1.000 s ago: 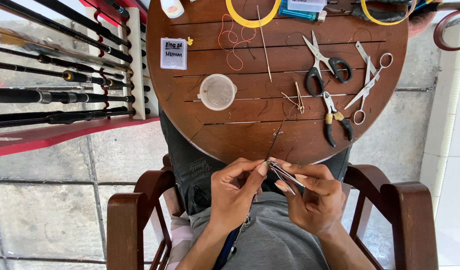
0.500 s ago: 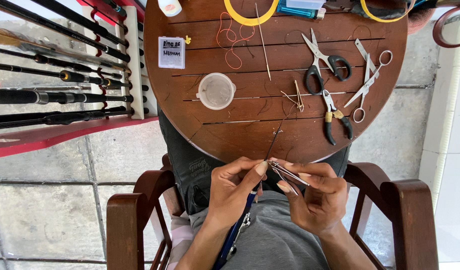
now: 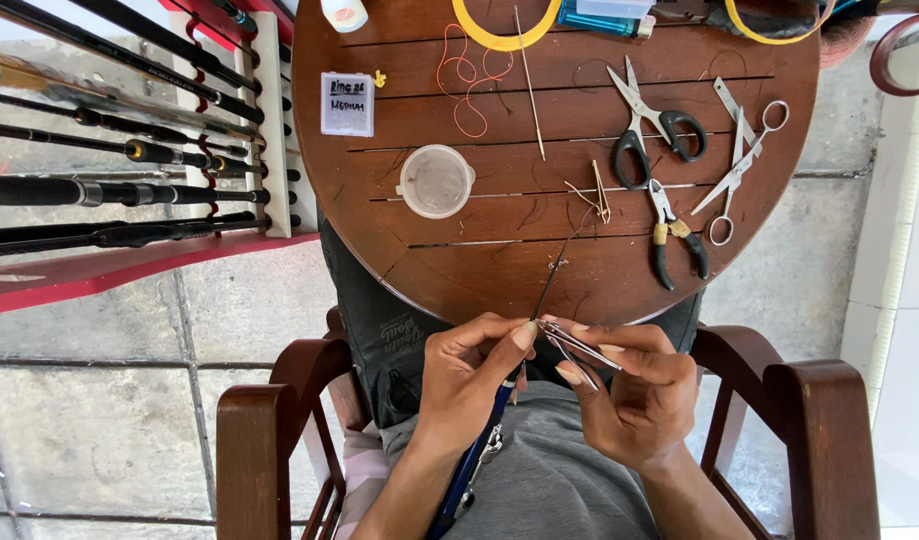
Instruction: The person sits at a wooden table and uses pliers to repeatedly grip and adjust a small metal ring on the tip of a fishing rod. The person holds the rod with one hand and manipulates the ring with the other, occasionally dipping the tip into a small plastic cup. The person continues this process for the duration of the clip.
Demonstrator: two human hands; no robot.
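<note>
Below the near edge of the round wooden bench (image 3: 579, 290), over the lap of the seated person, both hands meet around a fishing rod (image 3: 479, 455). The rod runs from the lower left, dark blue at the butt, between the two hands, and its thin tip (image 3: 559, 262) reaches up over the bench edge.

Risks, as a judgement:
- The tip section is thin. Side pressure from the pinching fingers could bend or snap it.
- The metal tool has fine points close to the left thumb. A slip could prick the finger or scratch the rod.
- The tip lies near the small pliers (image 3: 676, 243) and loose wire pieces (image 3: 591, 195). A sweep of the rod could push them off the bench.

Hand pose:
- The left hand (image 3: 469, 375) is closed in a pinch, thumb and forefinger pressed on the rod at the work point, remaining fingers curled, wrist coming up from below.
- The right hand (image 3: 634, 390) is closed on a slim metal tool (image 3: 579, 347), like tweezers, held between thumb and fingers; its points aim left at the spot the left hand pinches.

Scissors (image 3: 647, 120) and a small plastic cup (image 3: 436, 181) lie well apart, farther up the bench.
</note>
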